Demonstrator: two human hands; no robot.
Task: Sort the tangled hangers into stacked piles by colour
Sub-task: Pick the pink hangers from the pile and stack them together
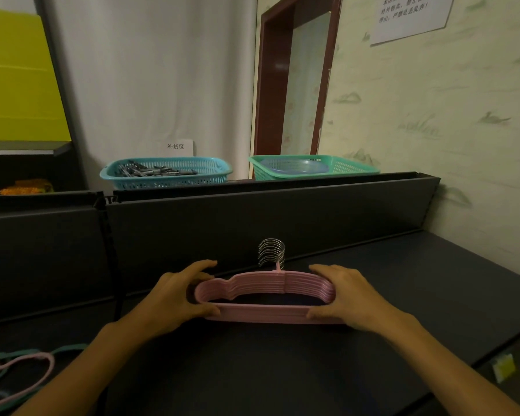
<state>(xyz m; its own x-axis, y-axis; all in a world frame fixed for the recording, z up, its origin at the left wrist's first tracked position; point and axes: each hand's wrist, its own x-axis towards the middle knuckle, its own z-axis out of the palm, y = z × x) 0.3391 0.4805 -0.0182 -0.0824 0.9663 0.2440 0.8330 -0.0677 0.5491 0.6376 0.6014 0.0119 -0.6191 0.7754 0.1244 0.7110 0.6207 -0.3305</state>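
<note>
A neat stack of several pink hangers (264,288) rests on the dark shelf (403,280), metal hooks (272,252) lined up and pointing away from me. My left hand (174,298) grips the stack's left end, thumb under and fingers over. My right hand (351,298) clasps the right end the same way. At the bottom left lies a tangle of pink and green hangers (15,373), partly cut off by the frame's edge.
A dark back panel (252,217) rises behind the shelf. Above it stand a blue basket (165,172) with dark items and a green basket (309,166) holding a bowl. A wall runs along the right; a yellow tag (503,366) hangs at the shelf's front edge.
</note>
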